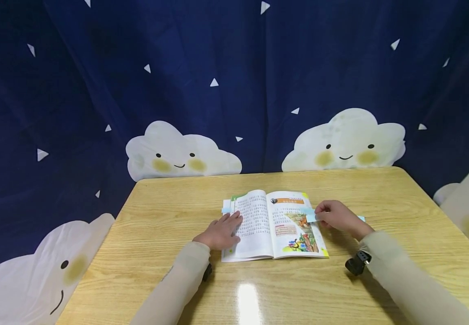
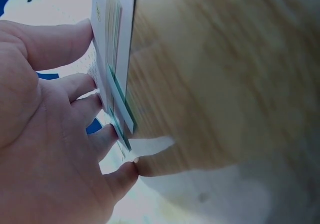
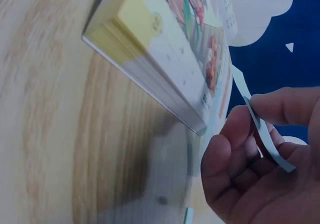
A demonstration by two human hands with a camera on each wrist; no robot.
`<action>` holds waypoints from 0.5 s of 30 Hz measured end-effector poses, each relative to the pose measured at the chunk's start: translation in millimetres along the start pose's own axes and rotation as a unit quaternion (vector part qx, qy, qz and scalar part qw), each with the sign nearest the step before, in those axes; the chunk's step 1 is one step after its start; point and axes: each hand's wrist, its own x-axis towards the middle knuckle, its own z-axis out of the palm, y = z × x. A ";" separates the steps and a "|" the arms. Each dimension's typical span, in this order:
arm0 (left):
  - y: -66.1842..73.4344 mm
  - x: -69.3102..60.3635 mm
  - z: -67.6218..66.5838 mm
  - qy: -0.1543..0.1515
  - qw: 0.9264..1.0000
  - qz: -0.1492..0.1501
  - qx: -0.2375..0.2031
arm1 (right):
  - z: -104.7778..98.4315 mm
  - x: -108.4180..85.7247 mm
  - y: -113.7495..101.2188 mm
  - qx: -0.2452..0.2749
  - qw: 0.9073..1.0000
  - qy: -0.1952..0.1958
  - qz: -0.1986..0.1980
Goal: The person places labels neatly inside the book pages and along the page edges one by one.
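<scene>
An open book [image 1: 273,225] with printed text and colourful pictures lies on the wooden table. My left hand [image 1: 221,231] rests on its left page, fingers extended and spread. Between thumb and fingers, my right hand [image 1: 337,218] pinches a light blue paper strip [image 3: 267,139] over the right page's outer edge. Beside that one, another pale blue strip [image 1: 307,211] shows on the right page. On the left side, blue strips [image 2: 120,101] stick out from the book's edge, close to my left fingers.
One more blue strip [image 1: 362,219] lies on the table [image 1: 177,203], to the right and partly behind my right hand. A dark blue curtain [image 1: 255,90] with smiling clouds and white triangles hangs beyond the table.
</scene>
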 end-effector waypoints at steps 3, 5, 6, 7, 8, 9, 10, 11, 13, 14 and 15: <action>-0.7 0.2 0.1 0.000 1.000 -0.001 0.002 | 4.5 2.1 0.5 0.005 1.000 -0.003 -0.004; -1.0 0.6 0.1 0.002 1.000 -0.001 0.004 | 7.3 3.8 0.8 0.008 1.000 -0.005 -0.003; -1.0 0.8 0.1 0.003 1.000 -0.001 0.005 | 8.3 4.7 1.2 0.007 1.000 -0.004 -0.002; -0.9 0.9 0.1 0.003 1.000 -0.002 0.006 | 9.8 5.6 1.5 0.005 1.000 -0.002 0.002; -0.9 1.1 0.1 0.004 1.000 -0.002 0.006 | 11.0 6.7 2.0 0.002 1.000 -0.001 0.005; -0.8 1.2 0.2 0.004 1.000 -0.003 0.006 | 12.3 7.6 2.3 0.000 1.000 0.001 0.010; -0.7 1.2 0.1 0.004 1.000 -0.003 0.004 | 13.2 8.5 3.2 -0.005 1.000 0.000 0.009; -0.6 1.2 0.0 0.004 1.000 -0.003 0.004 | 14.1 9.3 3.6 -0.007 1.000 0.002 0.011; -0.6 1.4 0.4 0.004 1.000 -0.003 0.003 | 16.1 11.0 5.2 -0.009 1.000 0.004 0.017; -0.7 1.8 0.8 0.004 1.000 -0.003 0.002 | 16.7 11.6 6.1 -0.010 1.000 0.003 0.016; -0.9 2.0 1.1 0.004 1.000 -0.003 0.001 | 17.2 12.0 6.7 -0.011 1.000 0.003 0.018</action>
